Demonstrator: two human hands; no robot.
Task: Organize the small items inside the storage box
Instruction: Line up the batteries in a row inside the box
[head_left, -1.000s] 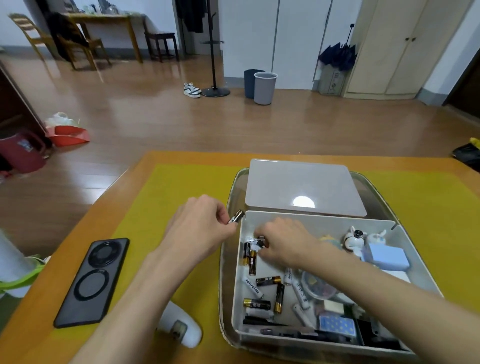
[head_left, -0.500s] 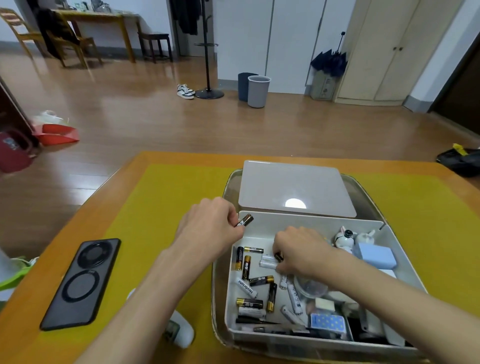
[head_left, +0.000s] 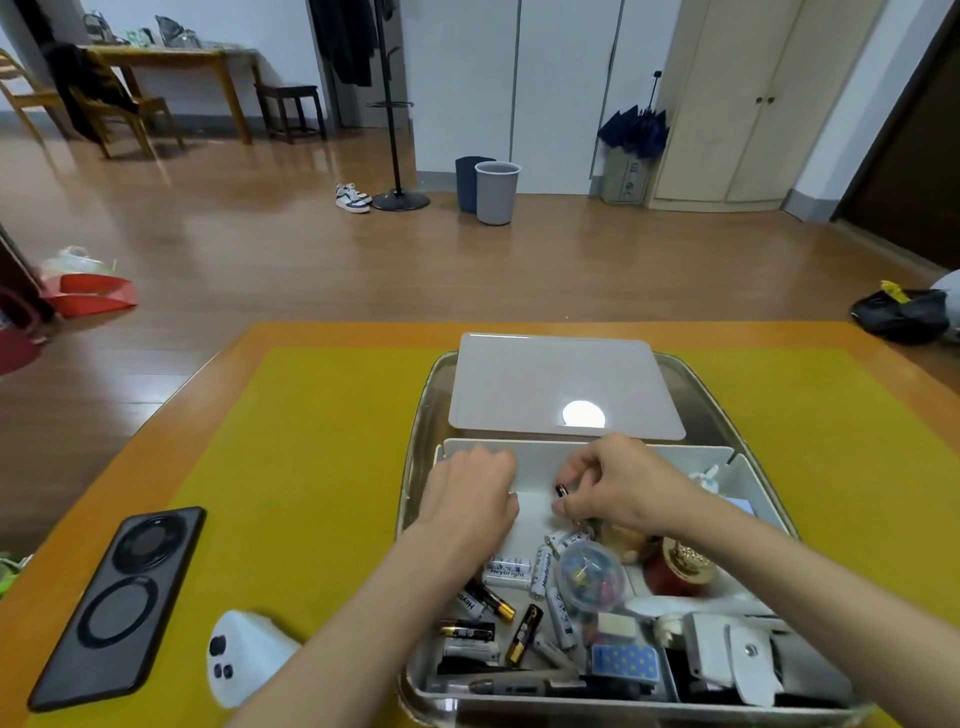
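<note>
A white storage box (head_left: 519, 448) stands in a clear tray (head_left: 420, 415) on the yellow mat (head_left: 322, 441). My right hand (head_left: 623, 488) pinches a small black battery (head_left: 561, 490) above the box's bare far part. My left hand (head_left: 470, 493) lies palm down in the far left corner of the box, and its fingers curl under, out of sight. Loose black-and-gold batteries (head_left: 523, 627) and white batteries (head_left: 506, 571) lie in the near left part, partly under my left forearm.
The box's lid (head_left: 563, 384) lies flat behind it in the tray. Also in the box are a clear ball of pins (head_left: 589, 574), a red jar (head_left: 680, 569) and a blue dotted box (head_left: 626, 662). A black phone (head_left: 119, 605) and a white device (head_left: 244, 654) lie on the mat at the left.
My left hand moved from outside the box's rim into its far left corner, and the battery it pinched is no longer seen. My right hand lifted a black battery toward the far wall.
</note>
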